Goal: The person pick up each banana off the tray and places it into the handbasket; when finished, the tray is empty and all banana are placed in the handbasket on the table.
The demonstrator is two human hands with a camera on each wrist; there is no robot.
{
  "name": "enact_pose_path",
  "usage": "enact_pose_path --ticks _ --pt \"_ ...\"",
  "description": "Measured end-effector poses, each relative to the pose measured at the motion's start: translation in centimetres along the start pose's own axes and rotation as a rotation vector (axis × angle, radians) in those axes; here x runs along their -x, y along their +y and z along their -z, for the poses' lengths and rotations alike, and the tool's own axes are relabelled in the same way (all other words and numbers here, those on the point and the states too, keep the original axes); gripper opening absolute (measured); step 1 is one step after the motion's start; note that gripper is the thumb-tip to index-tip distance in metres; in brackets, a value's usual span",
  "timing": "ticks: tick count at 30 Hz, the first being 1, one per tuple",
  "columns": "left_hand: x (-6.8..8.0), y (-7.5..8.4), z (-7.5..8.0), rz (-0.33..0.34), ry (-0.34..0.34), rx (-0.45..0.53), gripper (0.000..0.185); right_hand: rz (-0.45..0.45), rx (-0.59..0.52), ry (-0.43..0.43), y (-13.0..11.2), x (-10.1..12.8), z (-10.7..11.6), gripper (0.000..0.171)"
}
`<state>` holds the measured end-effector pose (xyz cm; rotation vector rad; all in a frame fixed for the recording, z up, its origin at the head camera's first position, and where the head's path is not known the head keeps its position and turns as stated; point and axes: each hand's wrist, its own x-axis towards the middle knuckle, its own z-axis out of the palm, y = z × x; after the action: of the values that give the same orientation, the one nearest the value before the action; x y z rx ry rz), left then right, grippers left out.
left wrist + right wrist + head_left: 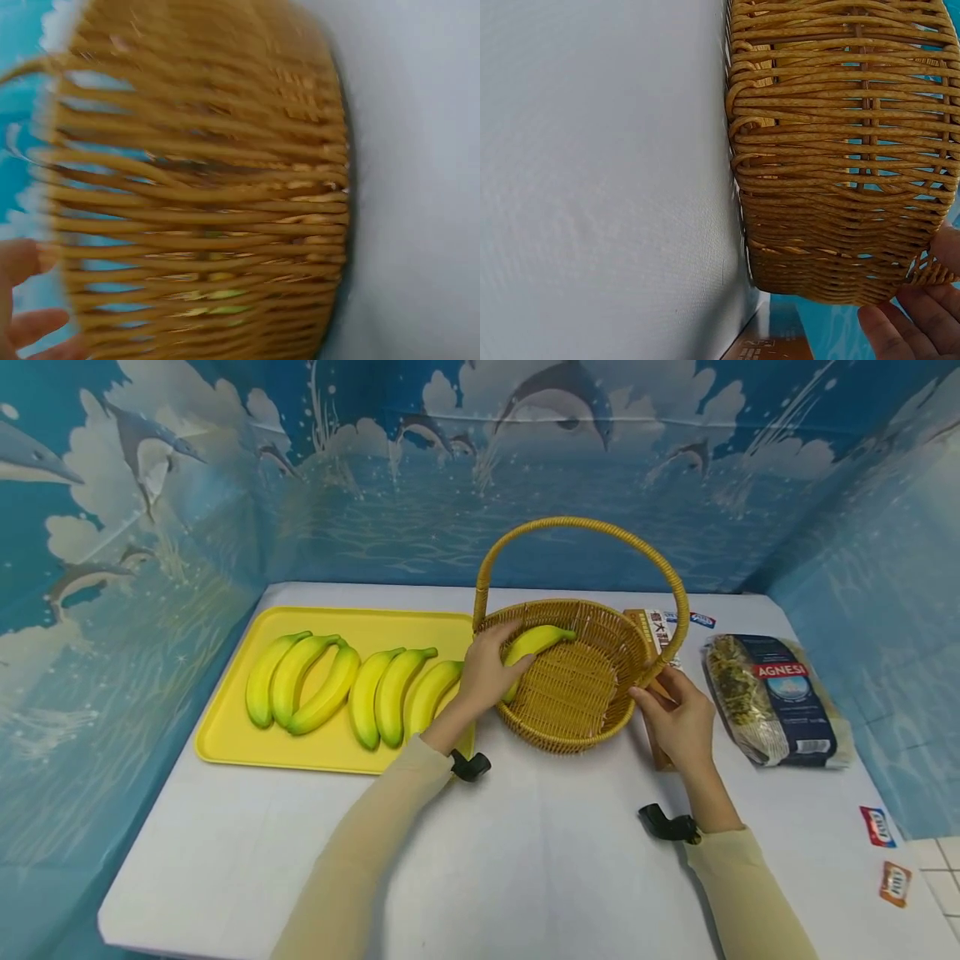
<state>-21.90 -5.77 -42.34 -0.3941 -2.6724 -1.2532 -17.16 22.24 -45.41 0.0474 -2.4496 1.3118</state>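
A yellow wicker basket (564, 735) with a tall arched handle stands on the table and fills much of both wrist views. Inside, against its left wall, lies a banana (542, 642). My left hand (489, 667) is over the basket's left rim beside that banana, thumb and fingers spread apart; the left wrist view is blurred. At the right side, my right hand (681, 714) pinches the basket's rim by the foot of the handle, and its fingers (922, 322) show at the basket's edge. Several bananas (303, 677) lie on a yellow tray (300, 758), partly behind my left forearm.
A brown box (660, 752) lies partly hidden behind the basket and right hand. Right of it rests an AGNESI pasta bag (780, 697). Small wrapped sweets (877, 827) lie near the table's right edge. A dolphin-print curtain (375, 510) hangs behind the table.
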Motion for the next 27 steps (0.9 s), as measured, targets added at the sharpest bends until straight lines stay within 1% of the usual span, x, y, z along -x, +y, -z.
enact_pose_path --ticks 2,4,6,8,11,14,17,20,23,27 --pt "1.4 0.4 1.3 -0.026 -0.031 0.044 0.06 -0.004 0.002 0.0 0.0 0.0 0.0 0.05" --pt "3.0 0.6 2.8 -0.043 -0.046 0.057 0.062 -0.008 0.005 0.001 0.1 0.0 -0.1 0.05" --pt "4.4 0.7 4.6 -0.05 -0.034 0.063 0.062 -0.003 -0.002 0.002 0.1 0.0 -0.1 0.05" --pt "5.6 0.3 6.6 -0.042 0.005 0.065 0.061 0.005 -0.007 0.004 0.1 0.0 -0.1 0.05" --pt "6.9 -1.0 9.6 -0.031 0.113 0.073 0.059 0.019 -0.021 0.008 0.1 0.0 -0.1 0.05" --pt "8.0 -3.1 12.6 -0.001 0.253 0.073 0.058 0.027 -0.033 0.008 0.1 0.0 -0.1 0.05" --pt "9.1 -5.5 15.3 0.057 0.395 0.06 0.057 0.026 -0.032 0.003 0.1 0.0 -0.1 0.05" --pt "10.0 -7.4 17.6 0.134 0.509 0.043 0.057 0.013 -0.011 0.004 0.0 0.0 0.0 0.051" --pt "10.7 -8.9 19.5 0.207 0.582 0.02 0.057 0.001 -0.002 0.006 -0.1 0.0 0.1 0.05" --pt "11.4 -10.4 21.1 0.299 0.634 -0.015 0.058 -0.008 -0.009 -0.005 -0.1 0.1 0.0 0.05"
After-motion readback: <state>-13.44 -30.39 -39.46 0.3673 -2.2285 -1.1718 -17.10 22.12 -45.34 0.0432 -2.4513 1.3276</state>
